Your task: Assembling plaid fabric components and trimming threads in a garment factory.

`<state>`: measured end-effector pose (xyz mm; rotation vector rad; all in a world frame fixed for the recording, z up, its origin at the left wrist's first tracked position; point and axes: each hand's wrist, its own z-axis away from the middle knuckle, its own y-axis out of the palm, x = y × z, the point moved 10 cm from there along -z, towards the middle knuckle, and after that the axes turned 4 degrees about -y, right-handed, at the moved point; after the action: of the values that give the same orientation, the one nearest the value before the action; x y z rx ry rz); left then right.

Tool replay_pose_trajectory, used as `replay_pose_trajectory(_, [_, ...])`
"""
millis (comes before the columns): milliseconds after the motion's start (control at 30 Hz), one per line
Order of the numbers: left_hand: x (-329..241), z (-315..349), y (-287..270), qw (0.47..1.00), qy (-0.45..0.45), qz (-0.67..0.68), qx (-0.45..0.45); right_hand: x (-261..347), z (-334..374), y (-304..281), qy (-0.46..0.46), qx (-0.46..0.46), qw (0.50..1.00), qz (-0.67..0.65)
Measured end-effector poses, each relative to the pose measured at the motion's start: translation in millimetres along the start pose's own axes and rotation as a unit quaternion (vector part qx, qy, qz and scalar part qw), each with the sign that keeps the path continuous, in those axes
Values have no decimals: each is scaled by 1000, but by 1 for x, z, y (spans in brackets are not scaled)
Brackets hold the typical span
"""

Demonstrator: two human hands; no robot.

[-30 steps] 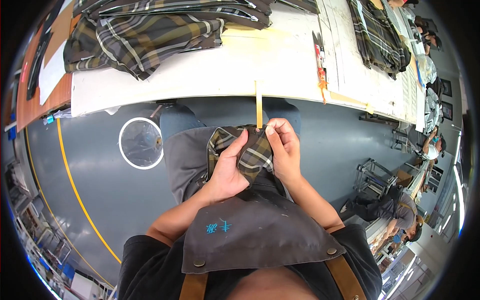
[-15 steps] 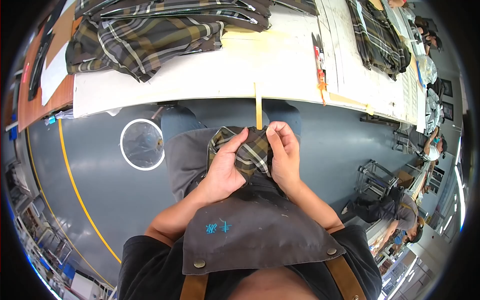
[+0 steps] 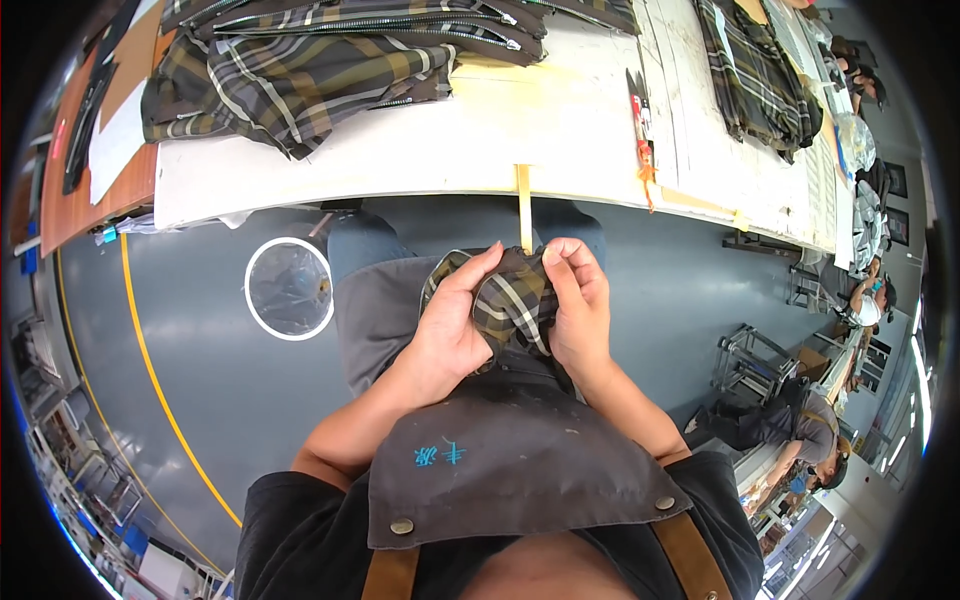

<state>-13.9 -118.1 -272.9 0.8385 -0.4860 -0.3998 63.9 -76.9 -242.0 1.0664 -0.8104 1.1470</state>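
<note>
Note cloth [image 3: 512, 305] bunched between left hand [image 3: 444, 325], gripping with thumb on top, and right hand [image 3: 582, 312], pinching its far edge. Seems light, soft and limp, unlikely to slip or break; best held near that edge. Note strip [image 3: 525, 208] ahead of both, reaching to desk [image 3: 400, 160].

Fabric [image 3: 508, 305] between 2 hands [image 3: 443, 333], bin [image 3: 249, 290] left, table [image 3: 400, 150] ahead

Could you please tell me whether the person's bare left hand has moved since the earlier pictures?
Yes, slightly forward: the bare left hand is now a little nearer the white table.
</note>
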Motion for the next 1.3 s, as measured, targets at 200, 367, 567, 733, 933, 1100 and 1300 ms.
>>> replay_pose_trajectory(200, [-9,-10,-4,999,16,-10,26,-4,-4,0,17,0,1000,-5])
replay_pose_trajectory(367, [-5,-9,-7,999,22,-22,-5,0,-2,-5,-9,-23,1000,5])
replay_pose_trajectory(567, [-13,-9,-5,999,33,-19,-30,5,-10,2,-19,-1,998,53])
replay_pose_trajectory(733, [-27,-23,0,995,75,-59,22,21,-18,5,-81,4,993,89])
replay_pose_trajectory(933, [-58,-25,10,965,161,-204,39,15,-25,-2,-53,56,983,169])
replay_pose_trajectory(1100, [-89,0,38,611,457,-638,-104,45,-5,6,-186,71,910,364])
replay_pose_trajectory(1300, [-89,9,44,599,578,-544,-105,45,4,26,-229,81,887,392])
